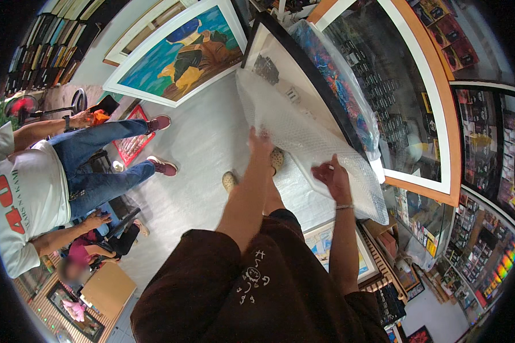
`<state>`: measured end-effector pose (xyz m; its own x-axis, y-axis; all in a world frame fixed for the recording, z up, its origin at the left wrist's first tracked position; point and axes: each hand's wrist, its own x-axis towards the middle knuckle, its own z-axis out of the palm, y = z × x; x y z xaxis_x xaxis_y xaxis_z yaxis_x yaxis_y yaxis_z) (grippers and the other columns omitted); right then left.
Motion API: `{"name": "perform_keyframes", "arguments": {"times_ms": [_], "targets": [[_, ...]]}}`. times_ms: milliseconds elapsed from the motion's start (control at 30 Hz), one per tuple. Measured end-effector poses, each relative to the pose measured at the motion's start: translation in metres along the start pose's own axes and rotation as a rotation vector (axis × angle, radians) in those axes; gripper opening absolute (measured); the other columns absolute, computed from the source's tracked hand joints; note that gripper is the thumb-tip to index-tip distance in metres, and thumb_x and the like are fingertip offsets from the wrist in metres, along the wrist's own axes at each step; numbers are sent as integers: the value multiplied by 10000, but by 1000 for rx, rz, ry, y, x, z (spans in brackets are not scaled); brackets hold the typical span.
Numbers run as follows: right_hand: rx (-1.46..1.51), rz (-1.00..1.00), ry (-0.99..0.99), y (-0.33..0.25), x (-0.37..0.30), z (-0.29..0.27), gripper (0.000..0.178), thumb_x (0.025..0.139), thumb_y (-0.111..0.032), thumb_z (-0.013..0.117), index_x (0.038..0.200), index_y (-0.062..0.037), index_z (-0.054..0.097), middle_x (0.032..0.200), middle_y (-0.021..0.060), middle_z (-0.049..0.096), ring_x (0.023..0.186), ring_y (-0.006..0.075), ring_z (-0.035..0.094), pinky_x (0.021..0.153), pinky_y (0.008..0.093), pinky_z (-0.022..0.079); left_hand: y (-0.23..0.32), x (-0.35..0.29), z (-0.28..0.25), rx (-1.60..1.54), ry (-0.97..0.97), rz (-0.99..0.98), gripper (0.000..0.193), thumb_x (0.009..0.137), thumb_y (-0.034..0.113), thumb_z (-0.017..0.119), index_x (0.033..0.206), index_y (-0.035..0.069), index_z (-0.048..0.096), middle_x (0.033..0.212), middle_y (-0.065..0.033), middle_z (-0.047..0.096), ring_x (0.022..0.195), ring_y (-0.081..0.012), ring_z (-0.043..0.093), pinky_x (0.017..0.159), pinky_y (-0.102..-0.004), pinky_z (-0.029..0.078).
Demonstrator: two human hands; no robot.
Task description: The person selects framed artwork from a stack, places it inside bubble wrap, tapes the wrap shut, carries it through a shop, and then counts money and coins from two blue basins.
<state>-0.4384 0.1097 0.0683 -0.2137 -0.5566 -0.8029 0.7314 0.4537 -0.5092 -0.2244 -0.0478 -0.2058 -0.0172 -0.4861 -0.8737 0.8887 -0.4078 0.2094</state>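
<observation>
A large picture in a black frame leans at the right, its lower part covered by a loose sheet of bubble wrap. My left hand, slightly blurred, is closed at the left edge of that sheet. Over the wrap's lower right part hovers my right hand, its index finger stretched out and the other fingers loosely bent, apart from one another; nothing shows in it. I cannot tell whether it touches the wrap.
A white-framed painting leans at the back left. Orange-framed glass and a plastic-wrapped painting stand on the right. Another person in jeans is at the left, holding something orange; a second person sits behind. A framed picture lies by my right forearm.
</observation>
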Motion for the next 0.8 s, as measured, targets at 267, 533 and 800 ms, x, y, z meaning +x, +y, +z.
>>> {"name": "perform_keyframes", "arguments": {"times_ms": [267,533,800], "targets": [[-1429,-760,353,-76,38,-68,645,828,-459,719,1199,32,524,1057,264,600,975,386,601,854,433,485,122,-7,128,358,-102,175,533,946,350,580,1374,92,396,1357,-79,485,1159,-270,532,868,-380,466],[-1632,-600,570,-64,95,-54,876,795,-657,623,1355,-5,452,1252,277,478,1136,470,467,976,545,379,188,-17,224,681,-143,291,431,928,343,605,1248,68,516,1068,-111,641,840,-242,654,681,-352,554],[-1583,-426,521,-63,94,-37,791,857,-609,572,1358,-15,421,1245,254,471,1156,448,452,984,558,350,230,-46,367,1144,-521,313,325,889,299,650,949,-21,635,800,-109,666,641,-206,675,562,-343,590]]}}
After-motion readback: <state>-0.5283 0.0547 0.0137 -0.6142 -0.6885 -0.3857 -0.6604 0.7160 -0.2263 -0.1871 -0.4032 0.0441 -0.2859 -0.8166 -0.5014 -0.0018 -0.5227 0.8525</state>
